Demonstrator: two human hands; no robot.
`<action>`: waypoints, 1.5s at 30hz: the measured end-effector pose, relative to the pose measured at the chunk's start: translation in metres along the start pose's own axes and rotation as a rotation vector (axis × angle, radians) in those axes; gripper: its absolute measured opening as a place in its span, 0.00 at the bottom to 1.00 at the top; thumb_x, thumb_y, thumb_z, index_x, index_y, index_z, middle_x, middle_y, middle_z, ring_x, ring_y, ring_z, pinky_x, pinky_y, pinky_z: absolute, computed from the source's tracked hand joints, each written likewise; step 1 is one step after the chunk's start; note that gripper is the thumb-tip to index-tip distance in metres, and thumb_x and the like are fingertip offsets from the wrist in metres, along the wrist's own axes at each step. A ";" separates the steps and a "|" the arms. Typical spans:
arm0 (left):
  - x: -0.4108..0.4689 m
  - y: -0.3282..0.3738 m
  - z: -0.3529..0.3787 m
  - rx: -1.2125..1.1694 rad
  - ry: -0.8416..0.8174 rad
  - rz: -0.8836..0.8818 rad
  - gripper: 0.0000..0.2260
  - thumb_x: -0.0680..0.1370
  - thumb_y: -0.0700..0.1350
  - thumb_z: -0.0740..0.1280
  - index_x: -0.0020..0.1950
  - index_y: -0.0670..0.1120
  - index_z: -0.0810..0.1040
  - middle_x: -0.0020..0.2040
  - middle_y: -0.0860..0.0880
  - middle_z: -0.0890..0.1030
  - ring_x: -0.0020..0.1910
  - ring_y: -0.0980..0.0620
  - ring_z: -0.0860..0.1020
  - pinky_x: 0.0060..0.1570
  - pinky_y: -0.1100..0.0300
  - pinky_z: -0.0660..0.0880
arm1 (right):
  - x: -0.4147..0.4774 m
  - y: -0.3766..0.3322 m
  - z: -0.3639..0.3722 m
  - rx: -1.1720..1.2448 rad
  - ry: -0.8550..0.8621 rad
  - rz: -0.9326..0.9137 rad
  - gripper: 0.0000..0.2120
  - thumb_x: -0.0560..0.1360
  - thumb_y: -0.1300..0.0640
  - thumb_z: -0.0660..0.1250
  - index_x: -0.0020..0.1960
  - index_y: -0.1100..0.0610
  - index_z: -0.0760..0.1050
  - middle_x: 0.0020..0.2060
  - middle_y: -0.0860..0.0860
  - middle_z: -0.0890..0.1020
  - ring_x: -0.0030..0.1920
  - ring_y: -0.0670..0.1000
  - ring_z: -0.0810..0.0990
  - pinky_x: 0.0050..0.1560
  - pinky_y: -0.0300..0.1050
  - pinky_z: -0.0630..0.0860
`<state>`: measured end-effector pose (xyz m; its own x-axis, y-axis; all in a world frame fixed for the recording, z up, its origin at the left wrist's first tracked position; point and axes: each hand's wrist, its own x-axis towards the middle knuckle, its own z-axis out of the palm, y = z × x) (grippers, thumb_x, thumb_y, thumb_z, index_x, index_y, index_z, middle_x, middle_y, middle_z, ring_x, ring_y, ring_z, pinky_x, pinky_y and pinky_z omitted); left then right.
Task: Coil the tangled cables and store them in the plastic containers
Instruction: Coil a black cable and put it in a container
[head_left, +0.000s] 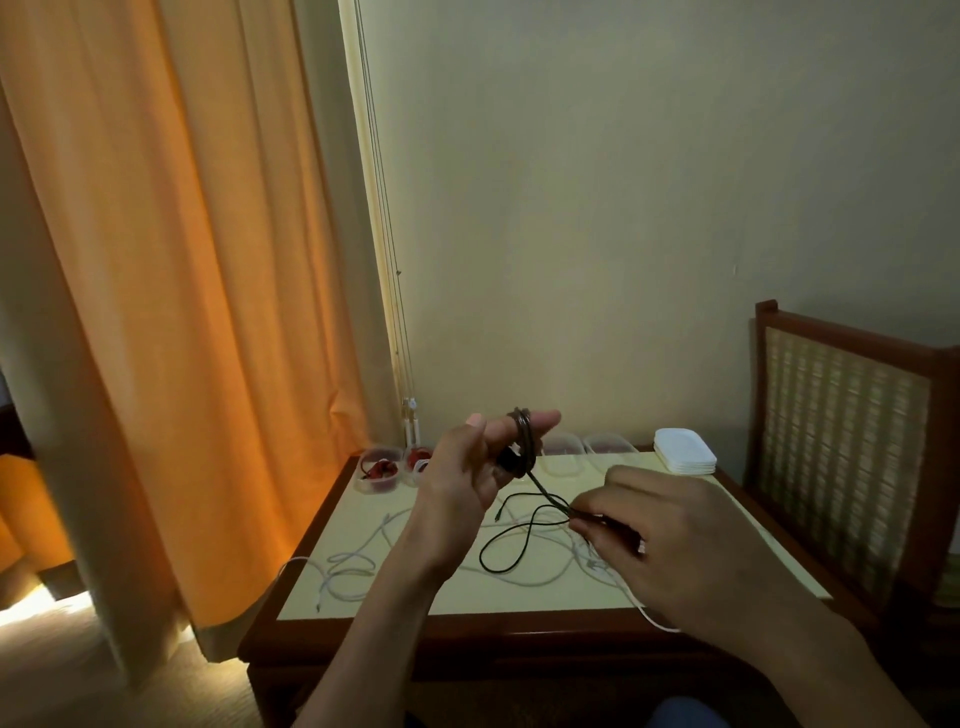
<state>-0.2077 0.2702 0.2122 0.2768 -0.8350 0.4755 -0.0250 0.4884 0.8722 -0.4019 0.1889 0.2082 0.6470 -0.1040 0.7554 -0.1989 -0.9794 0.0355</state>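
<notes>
My left hand (470, 467) is raised above the table with a black cable (511, 540) wound in several turns around its outstretched fingers. The cable's loose end drops in a loop onto the table top. My right hand (660, 540) pinches that cable a little lower and to the right. Tangled white cables (358, 564) lie spread over the table. Clear plastic containers stand along the far edge: one (378, 470) holds a red cable, a second (417, 462) beside it also shows red, two more (602, 447) look empty.
A stack of white lids (683, 451) sits at the table's (467, 597) far right corner. A wooden chair with a woven back (841, 457) stands right of the table. Orange curtains (171, 312) hang at the left, and blind cords (410, 415) drop beside the wall.
</notes>
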 end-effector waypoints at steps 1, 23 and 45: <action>0.001 -0.002 -0.002 0.077 -0.024 -0.030 0.29 0.82 0.55 0.45 0.65 0.44 0.82 0.65 0.48 0.83 0.70 0.51 0.77 0.74 0.48 0.67 | 0.005 0.002 -0.003 -0.030 0.010 -0.040 0.09 0.79 0.48 0.66 0.49 0.50 0.83 0.40 0.43 0.79 0.36 0.43 0.75 0.36 0.40 0.71; -0.010 0.013 0.001 -0.648 -0.407 -0.108 0.33 0.82 0.57 0.51 0.63 0.28 0.78 0.64 0.29 0.78 0.67 0.33 0.76 0.69 0.45 0.73 | 0.021 0.044 0.025 0.561 0.040 0.201 0.08 0.77 0.48 0.68 0.50 0.37 0.83 0.35 0.45 0.83 0.38 0.46 0.81 0.41 0.37 0.75; -0.014 0.015 0.018 -0.261 -0.020 -0.176 0.14 0.84 0.49 0.57 0.42 0.43 0.69 0.34 0.48 0.67 0.34 0.52 0.71 0.39 0.59 0.73 | 0.015 0.002 0.020 1.180 0.024 0.719 0.17 0.79 0.45 0.62 0.52 0.54 0.85 0.34 0.62 0.68 0.32 0.56 0.57 0.31 0.46 0.56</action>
<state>-0.2295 0.2846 0.2212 0.2363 -0.9161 0.3238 0.2695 0.3820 0.8840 -0.3781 0.1816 0.2061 0.6536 -0.6531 0.3826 0.2624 -0.2786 -0.9239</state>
